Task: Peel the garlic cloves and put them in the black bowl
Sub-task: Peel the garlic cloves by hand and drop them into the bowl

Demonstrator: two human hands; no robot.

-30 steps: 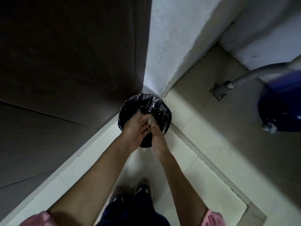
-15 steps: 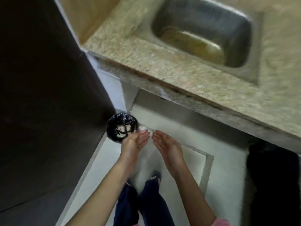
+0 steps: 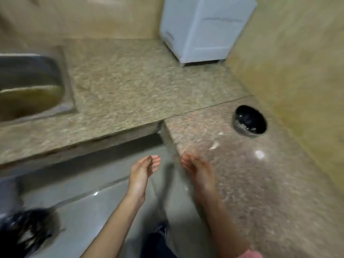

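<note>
Black round bowl (image 3: 259, 118) sits on the pinkish speckled stone counter (image 3: 260, 183), close to the yellowish wall (image 3: 297, 71). It holds a few pale bits too blurred to name. Nearest the camera, well short of the bowl and to its left, both bare hands hold nothing, fingers loosely extended. The left hand (image 3: 143, 172) is over the grey floor (image 3: 93, 211); the right hand (image 3: 199, 170), blurred, is above the counter's edge. Between the right hand and the bowl lie two small pale scraps (image 3: 214, 146). Far left of the bowl is a steel sink (image 3: 68, 101); beyond the bowl stands a white box-shaped appliance (image 3: 202, 28).
</note>
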